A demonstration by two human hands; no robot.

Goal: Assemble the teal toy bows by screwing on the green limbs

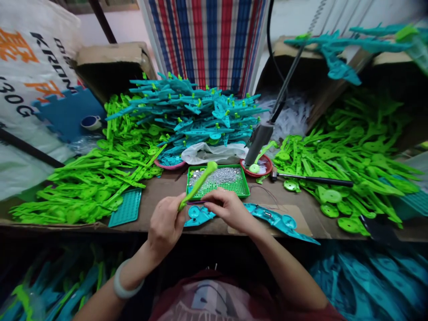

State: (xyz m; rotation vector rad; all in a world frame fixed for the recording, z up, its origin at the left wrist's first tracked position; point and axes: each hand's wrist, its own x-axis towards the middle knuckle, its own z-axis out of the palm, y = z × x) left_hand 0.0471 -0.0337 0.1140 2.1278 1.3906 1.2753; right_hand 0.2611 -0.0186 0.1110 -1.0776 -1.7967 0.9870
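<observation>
My left hand (166, 227) is closed round a long bright green plastic piece (200, 183), which tilts up to the right and ends in a rounded tip. A thin purple band (196, 202) stretches from beside that hand to the fingertips of my right hand (229, 209), which are pinched together on it. Below my hands, on the table, lies a blue plastic part (199, 215) with a round disc. Another blue part (279, 221) lies to the right, partly behind my right wrist. Just beyond my hands sits a green tray (245, 185) of small metal pieces.
Green pieces are heaped at left (83, 187) and right (334, 165). Blue parts are stacked behind (200, 111). A grey electric screwdriver (259, 142) hangs over a red basket (268, 168). A hammer (314, 179) lies at right, a teal mat (126, 208) at left.
</observation>
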